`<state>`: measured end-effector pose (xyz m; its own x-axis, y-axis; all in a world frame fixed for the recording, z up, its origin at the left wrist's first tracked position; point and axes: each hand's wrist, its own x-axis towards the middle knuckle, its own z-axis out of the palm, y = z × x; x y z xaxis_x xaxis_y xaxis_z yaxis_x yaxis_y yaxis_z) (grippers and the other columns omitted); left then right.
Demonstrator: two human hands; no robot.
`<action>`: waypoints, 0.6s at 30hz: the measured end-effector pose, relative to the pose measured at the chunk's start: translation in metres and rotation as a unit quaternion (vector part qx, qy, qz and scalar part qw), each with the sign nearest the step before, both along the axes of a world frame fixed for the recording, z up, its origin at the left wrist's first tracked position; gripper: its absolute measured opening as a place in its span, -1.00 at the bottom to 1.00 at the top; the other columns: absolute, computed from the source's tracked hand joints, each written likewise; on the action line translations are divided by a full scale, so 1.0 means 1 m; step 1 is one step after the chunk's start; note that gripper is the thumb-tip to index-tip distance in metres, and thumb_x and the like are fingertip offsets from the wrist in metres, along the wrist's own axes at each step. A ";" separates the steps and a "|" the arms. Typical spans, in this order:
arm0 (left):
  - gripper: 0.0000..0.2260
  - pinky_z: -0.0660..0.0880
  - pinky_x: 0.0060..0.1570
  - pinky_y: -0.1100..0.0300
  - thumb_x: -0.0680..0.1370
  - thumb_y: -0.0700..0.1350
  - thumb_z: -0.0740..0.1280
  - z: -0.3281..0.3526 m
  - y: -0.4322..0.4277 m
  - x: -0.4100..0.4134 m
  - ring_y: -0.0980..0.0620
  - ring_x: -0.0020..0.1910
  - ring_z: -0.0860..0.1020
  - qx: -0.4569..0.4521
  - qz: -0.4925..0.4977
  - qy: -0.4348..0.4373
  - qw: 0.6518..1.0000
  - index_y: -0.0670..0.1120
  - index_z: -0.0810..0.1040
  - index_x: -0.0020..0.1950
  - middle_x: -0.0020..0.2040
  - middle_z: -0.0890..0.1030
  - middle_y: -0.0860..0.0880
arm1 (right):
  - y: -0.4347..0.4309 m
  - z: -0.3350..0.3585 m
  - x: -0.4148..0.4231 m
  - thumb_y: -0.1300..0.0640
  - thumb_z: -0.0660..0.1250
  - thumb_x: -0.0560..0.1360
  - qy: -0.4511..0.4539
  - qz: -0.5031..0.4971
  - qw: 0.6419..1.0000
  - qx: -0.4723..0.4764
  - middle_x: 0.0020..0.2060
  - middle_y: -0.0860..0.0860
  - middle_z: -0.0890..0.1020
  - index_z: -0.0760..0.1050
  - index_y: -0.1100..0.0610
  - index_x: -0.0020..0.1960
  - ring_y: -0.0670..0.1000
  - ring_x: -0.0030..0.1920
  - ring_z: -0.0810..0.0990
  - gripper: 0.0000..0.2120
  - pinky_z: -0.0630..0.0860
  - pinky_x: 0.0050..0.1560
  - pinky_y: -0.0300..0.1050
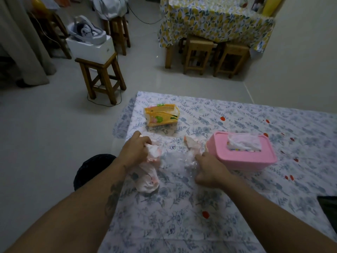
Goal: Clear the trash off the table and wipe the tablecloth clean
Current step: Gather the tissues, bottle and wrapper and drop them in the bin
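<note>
Trash: a crumpled wad (148,172) clamped in the left hand (135,152), clear wrapper (189,156) pinched by the right hand (209,170) just beside the pink tissue box (242,152)

1. Table under a floral tablecloth (209,225).
2. Lying on it: orange tissue pack (161,115), pink wipe box (242,151), crumpled pink-white trash (148,177), clear plastic wrapper (175,159).

Legible text: none. White box (91,48) bears a small dark mark, too blurred to read.
</note>
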<state>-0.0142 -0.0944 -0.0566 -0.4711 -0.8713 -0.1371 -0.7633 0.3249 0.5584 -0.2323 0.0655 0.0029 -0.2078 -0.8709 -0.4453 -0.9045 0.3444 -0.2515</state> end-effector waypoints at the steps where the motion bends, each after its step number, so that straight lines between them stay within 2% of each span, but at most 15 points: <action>1: -0.72 0.34 -0.12 0.14 0.52 -0.25 0.20 0.002 -0.002 0.005 -0.10 -0.01 0.49 0.004 -0.002 -0.005 1.000 -0.04 0.63 0.09 0.04 0.38 -0.04 | -0.003 0.001 0.000 0.11 0.41 0.35 -0.001 -0.010 1.000 -0.012 0.15 0.05 0.44 0.37 0.14 0.34 0.04 0.04 0.51 -0.42 0.60 0.04 -0.06; 3: -0.70 0.39 0.00 0.14 0.50 -0.18 0.22 0.011 -0.003 0.015 -0.09 0.12 0.49 0.061 -0.019 -0.024 0.998 -0.03 0.61 0.17 0.12 0.37 -0.05 | -0.011 0.001 0.002 0.02 0.42 0.37 0.006 -0.023 0.999 -0.028 0.17 0.07 0.39 0.33 0.15 0.36 0.08 0.11 0.47 -0.38 0.57 0.09 -0.03; 5: -0.56 0.40 0.19 0.09 0.43 -0.01 0.30 0.022 0.001 0.022 -0.11 0.28 0.40 0.148 -0.059 -0.070 0.985 0.02 0.54 0.31 0.21 0.30 -0.05 | -0.021 0.002 0.008 -0.02 0.40 0.36 0.031 -0.027 0.998 -0.044 0.22 0.12 0.33 0.31 0.16 0.36 0.12 0.21 0.40 -0.36 0.53 0.19 0.06; 8: -0.03 0.24 0.42 -0.06 0.24 0.35 0.46 0.034 0.019 0.025 -0.16 0.45 0.13 0.183 -0.138 -0.197 0.953 0.10 0.17 0.55 0.40 0.12 -0.09 | -0.038 0.000 0.012 -0.03 0.34 0.33 0.106 -0.005 0.994 -0.031 0.39 0.19 0.23 0.27 0.17 0.40 0.22 0.35 0.28 -0.31 0.37 0.37 0.17; 10: 0.24 0.14 0.46 -0.18 0.08 0.46 0.48 0.034 0.034 0.020 -0.22 0.50 -0.02 0.170 -0.166 -0.258 0.936 0.12 -0.08 0.58 0.51 -0.05 -0.08 | -0.047 -0.004 0.010 -0.02 0.34 0.36 0.115 -0.004 0.993 0.010 0.55 0.23 0.05 0.20 0.18 0.48 0.30 0.51 0.08 -0.24 0.14 0.48 0.20; 11: 0.31 0.10 0.46 -0.23 0.02 0.46 0.49 0.030 0.041 0.018 -0.24 0.52 -0.07 0.159 -0.173 -0.277 0.932 0.12 -0.16 0.58 0.54 -0.12 -0.08 | -0.050 -0.007 0.009 -0.01 0.35 0.37 0.094 -0.013 0.995 0.024 0.55 0.25 0.05 0.20 0.19 0.49 0.30 0.53 0.06 -0.24 0.13 0.49 0.20; 12: 0.36 0.06 0.47 -0.25 -0.01 0.45 0.50 0.026 0.046 0.016 -0.27 0.52 -0.10 0.144 -0.174 -0.289 0.930 0.11 -0.20 0.58 0.55 -0.16 -0.10 | -0.052 -0.009 0.008 0.01 0.36 0.36 0.059 -0.032 0.997 0.030 0.50 0.27 0.19 0.26 0.20 0.45 0.30 0.48 0.20 -0.28 0.23 0.47 0.20; 13: 0.38 0.05 0.46 -0.27 -0.01 0.44 0.52 0.021 0.051 0.016 -0.28 0.52 -0.08 0.126 -0.173 -0.296 0.931 0.09 -0.21 0.58 0.56 -0.16 -0.12 | -0.053 -0.011 0.007 0.05 0.38 0.35 0.020 -0.052 0.998 0.024 0.35 0.26 0.39 0.34 0.21 0.36 0.26 0.33 0.41 -0.38 0.44 0.34 0.18; 14: 0.35 0.07 0.45 -0.26 0.02 0.42 0.52 0.016 0.054 0.016 -0.27 0.51 -0.04 0.102 -0.171 -0.296 0.934 0.07 -0.19 0.58 0.56 -0.12 -0.14 | -0.052 -0.010 0.008 0.10 0.40 0.34 -0.009 -0.066 0.998 0.016 0.16 0.18 0.50 0.40 0.21 0.26 0.18 0.13 0.54 -0.48 0.58 0.14 0.12; 15: 0.29 0.11 0.42 -0.25 0.07 0.39 0.52 0.012 0.056 0.016 -0.26 0.48 0.02 0.078 -0.171 -0.291 0.938 0.06 -0.14 0.58 0.54 -0.06 -0.16 | -0.051 -0.010 0.010 0.14 0.41 0.35 -0.022 -0.069 0.997 0.005 0.04 0.12 0.52 0.41 0.20 0.19 0.11 -0.01 0.57 -0.56 0.62 -0.03 0.04; 16: 0.21 0.17 0.39 -0.22 0.10 0.37 0.52 0.009 0.057 0.017 -0.24 0.44 0.08 0.058 -0.172 -0.279 0.943 0.05 -0.06 0.56 0.51 0.00 -0.17 | -0.051 -0.010 0.012 0.17 0.41 0.36 -0.024 -0.063 0.998 -0.001 -0.01 0.09 0.51 0.42 0.19 0.16 0.08 -0.07 0.56 -0.60 0.60 -0.11 -0.01; 18: 0.00 0.27 0.26 -0.12 0.15 0.34 0.52 0.010 0.055 0.017 -0.20 0.32 0.17 0.036 -0.175 -0.246 0.953 0.05 0.15 0.45 0.39 0.13 -0.15 | -0.049 -0.009 0.016 0.18 0.41 0.37 -0.025 -0.057 0.998 -0.007 -0.01 0.07 0.50 0.41 0.16 0.16 0.07 -0.07 0.53 -0.61 0.54 -0.15 -0.07</action>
<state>0.0027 -0.0390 -0.0467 -0.5950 -0.6523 -0.4695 -0.7900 0.5822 0.1922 -0.2165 0.0168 -0.0063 -0.2836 -0.8494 -0.4451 -0.8460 0.4401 -0.3010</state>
